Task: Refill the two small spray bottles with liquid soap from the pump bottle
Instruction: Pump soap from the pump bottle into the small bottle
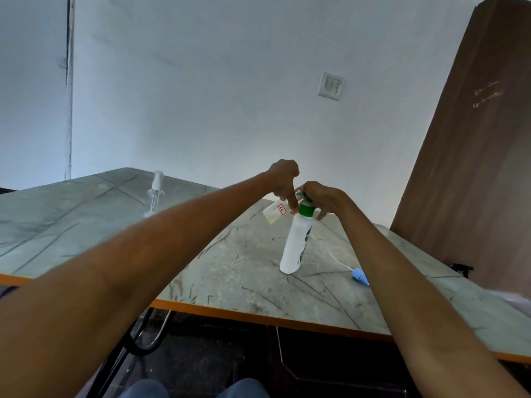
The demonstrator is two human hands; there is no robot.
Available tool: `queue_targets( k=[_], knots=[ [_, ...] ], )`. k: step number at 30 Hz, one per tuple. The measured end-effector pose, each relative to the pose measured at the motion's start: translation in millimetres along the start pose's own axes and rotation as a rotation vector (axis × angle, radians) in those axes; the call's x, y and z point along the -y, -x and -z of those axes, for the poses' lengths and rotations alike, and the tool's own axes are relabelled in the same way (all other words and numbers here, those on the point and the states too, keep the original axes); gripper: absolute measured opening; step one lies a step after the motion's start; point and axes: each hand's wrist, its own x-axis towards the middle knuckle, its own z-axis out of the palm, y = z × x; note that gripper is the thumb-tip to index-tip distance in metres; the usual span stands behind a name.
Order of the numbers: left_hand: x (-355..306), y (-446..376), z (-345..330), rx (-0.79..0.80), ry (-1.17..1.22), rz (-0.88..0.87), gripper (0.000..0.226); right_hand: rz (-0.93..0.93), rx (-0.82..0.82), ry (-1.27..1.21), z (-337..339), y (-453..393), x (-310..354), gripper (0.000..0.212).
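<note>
A white pump bottle [296, 242] with a green collar is seen standing upright on the marble-patterned table [230, 271], right of centre and a little back from the orange-trimmed front edge. The right hand [323, 198] is placed over the green pump head, with fingers curled around and over it; the nozzle itself is mostly hidden by the hand. A small clear spray bottle [275, 212], bearing a white label with red marking, is held tilted in the left hand [283, 178], its fingers pinching the neck end right against the pump head; a pale yellowish liquid is visible in the lower part of the body. Whether the opening touches the nozzle cannot be told. A second small clear spray bottle [155, 191], with its sprayer top fitted, is noted standing upright at the far left of the table, well apart from the hands. A light blue sprayer cap [360, 277] with a thin white dip tube is recorded lying on the table just right of the pump bottle's base.
</note>
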Motion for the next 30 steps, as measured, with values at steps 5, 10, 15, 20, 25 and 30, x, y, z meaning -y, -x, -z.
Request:
queue_targets(
  k=[5, 10, 15, 20, 25, 30],
  knots=[
    [0.6, -1.7, 0.0, -0.001, 0.003, -0.008, 0.097, 0.000, -0.016, -0.038, -1.2, -1.4, -0.9, 0.042],
    [2.6, -0.5, -4.5, 0.009, -0.014, -0.008, 0.097, 0.002, -0.031, -0.039, -6.8, 2.5, -3.8, 0.038],
    [3.1, 0.7, -2.1, -0.003, 0.053, 0.000, 0.100, 0.016, -0.009, -0.033, -4.2, 2.1, -2.9, 0.042],
    [1.5, -2.4, 1.5, -0.014, 0.026, -0.017, 0.100, 0.012, -0.017, -0.039, -1.2, -0.6, -0.1, 0.042],
    [1.7, -0.9, -3.8, 0.003, -0.007, -0.018, 0.095, -0.004, -0.003, -0.069, -4.0, -0.4, -3.1, 0.040],
    [0.4, 2.9, -2.2, 0.016, 0.018, -0.007, 0.094, -0.021, -0.015, -0.023, -6.6, 3.0, -1.0, 0.039]
  ],
)
